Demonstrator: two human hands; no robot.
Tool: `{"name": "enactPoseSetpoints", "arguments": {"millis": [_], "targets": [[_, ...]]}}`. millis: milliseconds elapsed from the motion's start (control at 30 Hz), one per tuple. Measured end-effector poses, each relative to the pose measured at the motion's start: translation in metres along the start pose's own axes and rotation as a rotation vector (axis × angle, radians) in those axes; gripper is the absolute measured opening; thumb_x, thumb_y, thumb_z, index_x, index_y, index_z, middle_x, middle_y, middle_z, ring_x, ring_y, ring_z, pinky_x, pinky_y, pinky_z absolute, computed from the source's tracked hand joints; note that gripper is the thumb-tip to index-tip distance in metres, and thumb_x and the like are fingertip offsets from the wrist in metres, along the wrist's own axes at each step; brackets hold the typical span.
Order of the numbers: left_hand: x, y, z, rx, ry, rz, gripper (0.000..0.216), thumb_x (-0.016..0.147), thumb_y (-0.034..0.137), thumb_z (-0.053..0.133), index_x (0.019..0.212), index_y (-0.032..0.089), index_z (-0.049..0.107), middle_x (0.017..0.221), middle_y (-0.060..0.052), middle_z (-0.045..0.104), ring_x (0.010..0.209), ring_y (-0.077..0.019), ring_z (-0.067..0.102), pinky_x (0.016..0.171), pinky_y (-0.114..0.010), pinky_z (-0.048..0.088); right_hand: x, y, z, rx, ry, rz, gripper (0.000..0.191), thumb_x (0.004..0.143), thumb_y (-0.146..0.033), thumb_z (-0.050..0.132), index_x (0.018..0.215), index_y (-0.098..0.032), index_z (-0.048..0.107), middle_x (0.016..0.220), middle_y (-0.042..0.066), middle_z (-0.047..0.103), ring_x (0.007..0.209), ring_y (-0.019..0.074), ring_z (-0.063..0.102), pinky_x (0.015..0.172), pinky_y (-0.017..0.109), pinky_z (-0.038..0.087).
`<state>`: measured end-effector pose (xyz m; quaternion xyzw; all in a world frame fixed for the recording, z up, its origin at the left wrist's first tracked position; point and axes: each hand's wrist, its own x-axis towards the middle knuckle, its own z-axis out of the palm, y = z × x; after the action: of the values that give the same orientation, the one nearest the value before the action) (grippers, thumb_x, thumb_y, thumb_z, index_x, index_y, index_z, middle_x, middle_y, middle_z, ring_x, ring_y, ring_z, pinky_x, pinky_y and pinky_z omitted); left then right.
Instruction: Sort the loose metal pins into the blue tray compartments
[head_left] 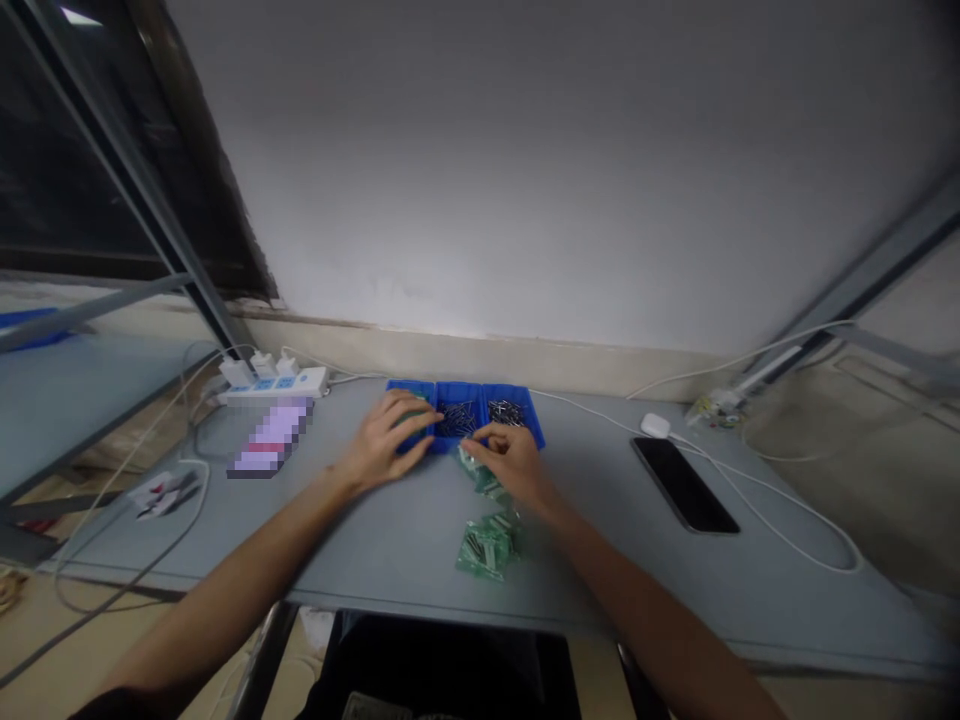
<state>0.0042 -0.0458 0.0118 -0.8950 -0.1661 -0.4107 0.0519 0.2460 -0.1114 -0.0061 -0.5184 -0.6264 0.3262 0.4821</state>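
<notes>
My left hand [384, 442] rests over the left one of three blue bins [457, 386], its fingers apart; something green shows partly beneath them. Dark screws or nails [459, 418] fill the middle bin, and similar metal pieces [507, 412] lie in the right one. Just in front of the bins, my right hand [516, 462] is closed in a pinch on a small green-tinted plastic bag [471, 458]. Nearer the table's front edge lies a heap of similar plastic bags [487, 545] with small metal and pale pieces inside.
A phone with a lit screen [271, 438] lies at left by a white power strip [277, 384] with plugs. At right are a dark phone [685, 485], a white charger [655, 426] and loose cables. A wall [510, 200] stands behind the grey table [600, 570].
</notes>
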Motion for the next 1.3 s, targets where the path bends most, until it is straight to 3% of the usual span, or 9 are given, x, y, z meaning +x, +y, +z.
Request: {"name": "enactPoseSetpoints", "arguments": {"millis": [133, 300, 400, 500, 600, 767, 900, 1100, 1300], "targets": [[0.005, 0.017, 0.011, 0.012, -0.034, 0.145, 0.034, 0.089, 0.028, 0.073, 0.123, 0.027, 0.067, 0.119, -0.008, 0.068, 0.114, -0.0259, 0.058, 0.101, -0.048, 0.050, 0.003, -0.002, 0.000, 0.138, 0.020, 0.088, 0.041, 0.074, -0.058, 0.076, 0.070, -0.019, 0.065, 0.051, -0.007, 0.038, 0.048, 0.0090, 0.030, 0.046, 0.026, 0.020], [0.000, 0.017, 0.018, -0.028, -0.025, 0.149, 0.015, 0.092, 0.027, 0.070, 0.106, 0.024, 0.072, 0.108, -0.008, 0.071, 0.110, -0.0246, 0.060, 0.097, -0.046, 0.050, 0.000, -0.005, 0.006, 0.179, -0.043, 0.090, 0.047, 0.079, -0.060, 0.072, 0.062, -0.020, 0.054, 0.052, -0.006, 0.039, 0.048, 0.0087, 0.031, 0.046, 0.025, 0.022], [-0.003, 0.016, 0.020, -0.149, -0.020, 0.056, 0.012, 0.098, 0.022, 0.061, 0.105, 0.021, 0.070, 0.100, -0.008, 0.073, 0.104, -0.0223, 0.063, 0.096, -0.043, 0.052, -0.003, -0.006, 0.006, 0.151, 0.021, -0.019, 0.042, 0.090, -0.055, 0.061, 0.067, -0.021, 0.053, 0.055, -0.007, 0.035, 0.049, 0.0094, 0.032, 0.046, 0.024, 0.024], [-0.005, 0.018, 0.024, -0.270, 0.014, -0.088, 0.012, 0.100, 0.021, 0.056, 0.105, 0.017, 0.067, 0.098, -0.009, 0.072, 0.097, -0.0200, 0.065, 0.089, -0.037, 0.054, -0.007, -0.006, 0.006, 0.119, 0.043, -0.197, 0.021, 0.092, -0.042, 0.060, 0.095, -0.021, 0.060, 0.070, -0.004, 0.052, 0.057, 0.0110, 0.046, 0.051, 0.024, 0.036], [-0.007, 0.020, 0.028, -0.317, 0.057, -0.238, 0.010, 0.099, 0.025, 0.061, 0.099, 0.017, 0.066, 0.093, -0.007, 0.070, 0.088, -0.0172, 0.066, 0.081, -0.031, 0.054, -0.011, -0.005, 0.008, 0.056, 0.040, -0.281, 0.029, 0.089, -0.036, 0.065, 0.114, -0.022, 0.055, 0.094, 0.003, 0.066, 0.070, 0.0135, 0.060, 0.055, 0.024, 0.044], [-0.004, 0.023, 0.028, -0.429, -0.048, -0.413, 0.020, 0.094, 0.036, 0.067, 0.101, 0.017, 0.067, 0.092, -0.004, 0.072, 0.085, -0.0163, 0.067, 0.080, -0.027, 0.052, -0.012, 0.002, 0.014, 0.000, 0.080, -0.273, 0.025, 0.094, -0.036, 0.063, 0.113, -0.024, 0.053, 0.079, 0.000, 0.071, 0.066, 0.0163, 0.067, 0.060, 0.028, 0.051], [0.002, 0.027, 0.024, -0.547, -0.141, -0.506, 0.026, 0.090, 0.042, 0.070, 0.096, 0.016, 0.069, 0.088, -0.003, 0.071, 0.083, -0.0169, 0.065, 0.079, -0.027, 0.051, -0.011, 0.005, 0.014, 0.040, 0.075, -0.267, 0.027, 0.092, -0.033, 0.065, 0.112, -0.025, 0.049, 0.072, -0.004, 0.070, 0.055, 0.0145, 0.063, 0.056, 0.027, 0.050], [0.005, 0.031, 0.021, -0.587, -0.140, -0.558, 0.018, 0.089, 0.033, 0.069, 0.088, 0.015, 0.067, 0.082, -0.001, 0.066, 0.080, -0.0145, 0.060, 0.075, -0.025, 0.048, -0.016, 0.006, 0.015, -0.055, 0.060, -0.316, 0.035, 0.090, -0.033, 0.069, 0.117, -0.025, 0.049, 0.077, -0.002, 0.070, 0.059, 0.0145, 0.063, 0.058, 0.027, 0.050], [0.002, 0.030, 0.025, -0.688, -0.156, -0.600, 0.025, 0.088, 0.037, 0.071, 0.099, 0.014, 0.068, 0.087, -0.002, 0.067, 0.081, -0.0145, 0.061, 0.076, -0.025, 0.050, -0.014, 0.002, 0.019, -0.012, 0.123, -0.304, 0.031, 0.089, -0.030, 0.068, 0.113, -0.024, 0.049, 0.078, -0.001, 0.069, 0.059, 0.0130, 0.060, 0.057, 0.025, 0.049]]}}
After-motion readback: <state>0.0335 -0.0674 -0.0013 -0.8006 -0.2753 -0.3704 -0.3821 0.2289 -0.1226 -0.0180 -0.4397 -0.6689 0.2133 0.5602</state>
